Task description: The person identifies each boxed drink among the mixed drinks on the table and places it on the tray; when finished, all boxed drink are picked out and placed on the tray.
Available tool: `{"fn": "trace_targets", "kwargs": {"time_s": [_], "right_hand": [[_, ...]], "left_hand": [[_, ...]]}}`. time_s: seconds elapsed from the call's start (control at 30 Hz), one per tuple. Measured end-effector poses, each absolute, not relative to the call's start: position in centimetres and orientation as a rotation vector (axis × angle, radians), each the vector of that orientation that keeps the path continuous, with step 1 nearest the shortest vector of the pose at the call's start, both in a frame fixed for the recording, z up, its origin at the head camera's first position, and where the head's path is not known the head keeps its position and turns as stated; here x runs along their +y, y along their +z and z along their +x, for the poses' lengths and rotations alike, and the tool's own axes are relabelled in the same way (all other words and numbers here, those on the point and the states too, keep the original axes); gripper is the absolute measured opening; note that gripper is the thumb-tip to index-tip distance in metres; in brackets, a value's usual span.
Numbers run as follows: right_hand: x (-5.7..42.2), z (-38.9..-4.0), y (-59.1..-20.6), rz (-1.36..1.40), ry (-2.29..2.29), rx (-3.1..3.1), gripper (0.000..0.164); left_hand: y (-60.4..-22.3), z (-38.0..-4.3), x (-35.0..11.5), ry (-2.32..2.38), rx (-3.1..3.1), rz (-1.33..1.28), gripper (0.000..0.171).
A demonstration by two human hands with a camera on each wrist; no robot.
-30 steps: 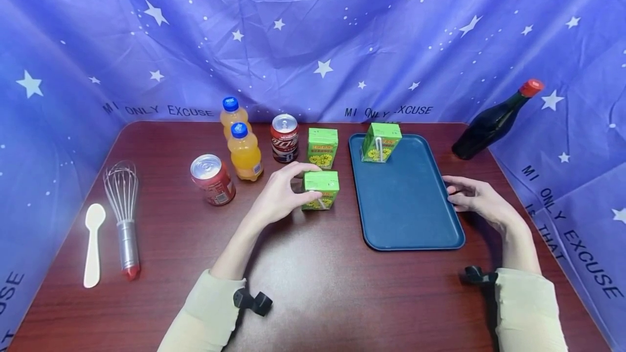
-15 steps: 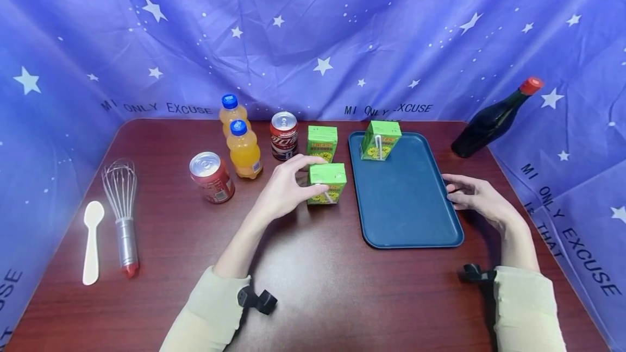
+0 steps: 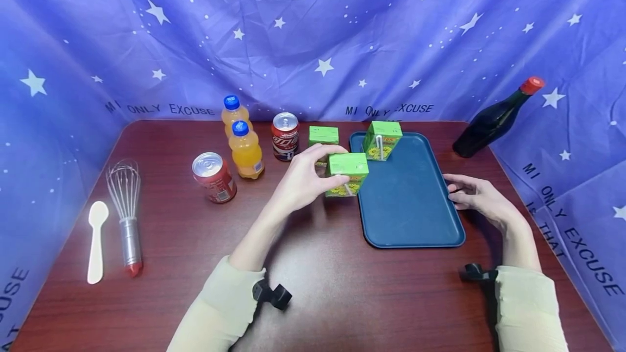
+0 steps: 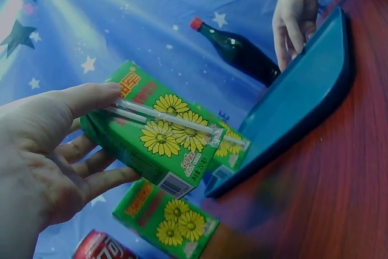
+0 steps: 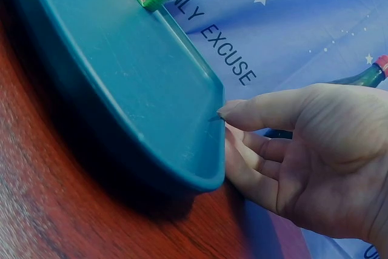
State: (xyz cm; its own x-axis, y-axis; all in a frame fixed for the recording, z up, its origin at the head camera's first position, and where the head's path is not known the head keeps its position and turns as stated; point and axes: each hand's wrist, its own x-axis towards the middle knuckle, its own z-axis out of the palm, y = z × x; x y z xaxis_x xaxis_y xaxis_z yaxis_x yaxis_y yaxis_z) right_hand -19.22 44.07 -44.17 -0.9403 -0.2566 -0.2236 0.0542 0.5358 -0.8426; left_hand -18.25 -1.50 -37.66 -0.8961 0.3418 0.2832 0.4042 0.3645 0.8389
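My left hand (image 3: 309,178) grips a green drink carton (image 3: 348,175) with yellow flowers and a straw on its front, thumb across the front and fingers behind. This carton is up off the table beside the left edge of the blue tray (image 3: 406,200). A second carton (image 3: 383,140) stands in the tray's back left corner. Behind my left hand is a third carton (image 3: 324,134), partly hidden in the head view. My right hand (image 3: 481,200) pinches the tray's right rim, its thumb (image 5: 260,110) at the edge and the other fingers curled against the outer side.
Left of the cartons stand a dark red can (image 3: 285,137), two orange drink bottles (image 3: 246,151) and a red can (image 3: 214,178). A whisk (image 3: 126,216) and a white spoon (image 3: 96,243) lie far left. A dark bottle (image 3: 489,124) leans at the back right.
My left hand has lifted the drink carton and carried it right, up to the tray's left edge. The right hand and tray have stayed in place.
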Motion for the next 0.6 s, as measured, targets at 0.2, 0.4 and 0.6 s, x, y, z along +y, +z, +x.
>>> {"fn": "trace_targets", "kwargs": {"time_s": [0.2,0.4,0.6], "right_hand": [[44.2,-19.2,-44.3,-0.177,-1.414,2.431,0.056],[44.4,-19.2,-44.4,-0.201,-1.436,2.419,0.053],[44.0,-19.2,-44.3,-0.198,-1.397,2.442,0.057]], "left_hand": [[-36.8,-18.6,-0.2,-1.605,-2.523,-0.724,0.042],[-36.2,-19.1,1.2,-1.601,-2.522,-0.759,0.042],[-36.0,-19.5,2.3,-1.572,-2.542,-0.771,0.044]]}}
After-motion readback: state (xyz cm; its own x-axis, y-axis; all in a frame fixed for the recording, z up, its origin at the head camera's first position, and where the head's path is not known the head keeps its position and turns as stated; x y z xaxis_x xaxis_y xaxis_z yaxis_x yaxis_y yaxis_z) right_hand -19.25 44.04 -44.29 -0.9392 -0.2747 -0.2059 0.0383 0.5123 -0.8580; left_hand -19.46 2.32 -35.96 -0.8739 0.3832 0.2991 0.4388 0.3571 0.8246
